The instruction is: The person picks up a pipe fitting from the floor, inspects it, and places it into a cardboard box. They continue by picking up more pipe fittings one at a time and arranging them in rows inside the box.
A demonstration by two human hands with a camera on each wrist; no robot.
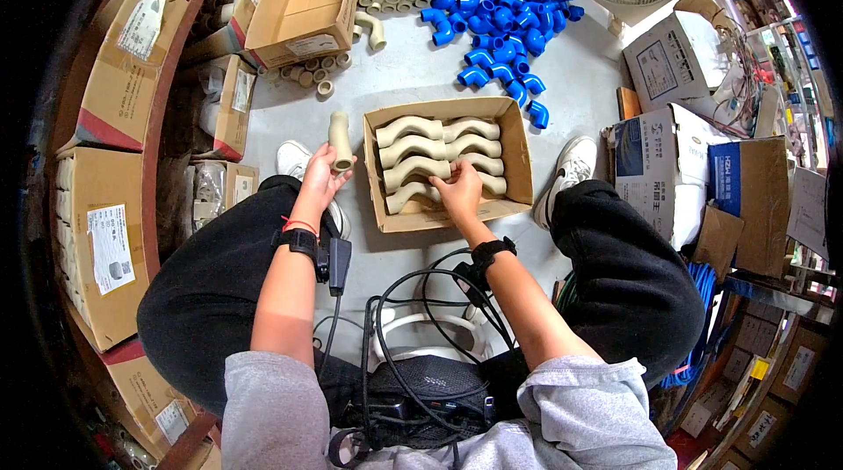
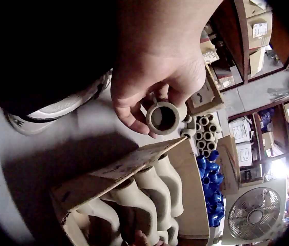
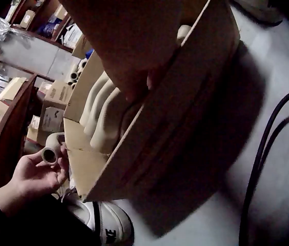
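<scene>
Curved pipe fitting [image 1: 339,133], pale with a round open end, is held above the floor just outside the left side of an open cardboard box [image 1: 404,221]. The left hand [image 1: 323,173] has it, fingers curled together around its nearer end. Inside the box, similar fittings [image 1: 413,147] lie side by side in two columns, left and right, their bends running the same way. The right hand [image 1: 462,196] reaches down at the near middle, fingers bent and close together, touching the pieces there; whether they are clamped on one, I cannot tell. The step in hand looks like settling a piece in the near part of the box, with the held one ready at the side. A next move would seem to call for letting go without nudging the neighbours, then turning the held fitting so its bend matches the rows. Little room shows at the near wall, so it may need to rest on top. On the floor, far to the right, are blue elbows [image 1: 503,50]; far left, more loose fittings [image 1: 378,31].
</scene>
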